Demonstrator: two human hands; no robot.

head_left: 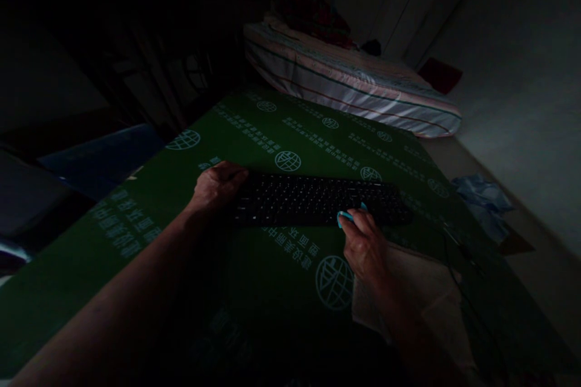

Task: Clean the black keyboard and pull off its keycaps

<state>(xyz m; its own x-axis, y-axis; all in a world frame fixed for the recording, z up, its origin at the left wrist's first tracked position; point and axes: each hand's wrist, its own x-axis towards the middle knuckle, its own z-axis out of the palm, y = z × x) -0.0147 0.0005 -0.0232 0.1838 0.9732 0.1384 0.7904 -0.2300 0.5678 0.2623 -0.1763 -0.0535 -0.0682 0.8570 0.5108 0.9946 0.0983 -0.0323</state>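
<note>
A black keyboard lies flat across the green board. My left hand is closed at its left end, with the fingers bent over the edge. Over the right part of the keys is my right hand, closed around a small light-blue object. Only bits of that object show between the fingers, and its kind is not clear in the dim light. A pale cloth lies partly beneath my right wrist and forearm.
The green board carries white globe prints and lettering. A thin dark cable runs down its right side. Beyond it stands a bed with a striped sheet. Crumpled bluish plastic lies on the floor by the right wall.
</note>
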